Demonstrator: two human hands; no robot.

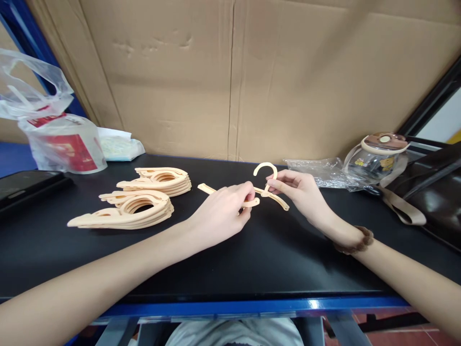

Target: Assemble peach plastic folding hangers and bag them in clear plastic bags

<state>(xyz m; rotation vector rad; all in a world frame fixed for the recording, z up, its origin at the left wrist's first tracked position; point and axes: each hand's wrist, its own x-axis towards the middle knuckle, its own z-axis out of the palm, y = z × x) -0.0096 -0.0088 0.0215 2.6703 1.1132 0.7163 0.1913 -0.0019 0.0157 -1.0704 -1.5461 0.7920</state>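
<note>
Both hands are over the middle of the black counter (288, 259), with a broad stretch of surface between them and its blue front edge (252, 306); cardboard (162, 96) walls off the rear. The right hand (300, 190) has its grip pinched on the hook stem of one cream hanger (265, 193), between the hands; the left hand (221, 206) clamps its grip round one cream bar (252, 202), its join with the hanger hidden. Leftward lie two stacks of folded hangers (154, 217), layers too tight to count. One bagged container (68, 149), one tissue pack (120, 146) and one black device (29, 190) bound the left; one clear wrapper (317, 170), one jar (380, 158) and one dark bag (432, 202), the right.
</note>
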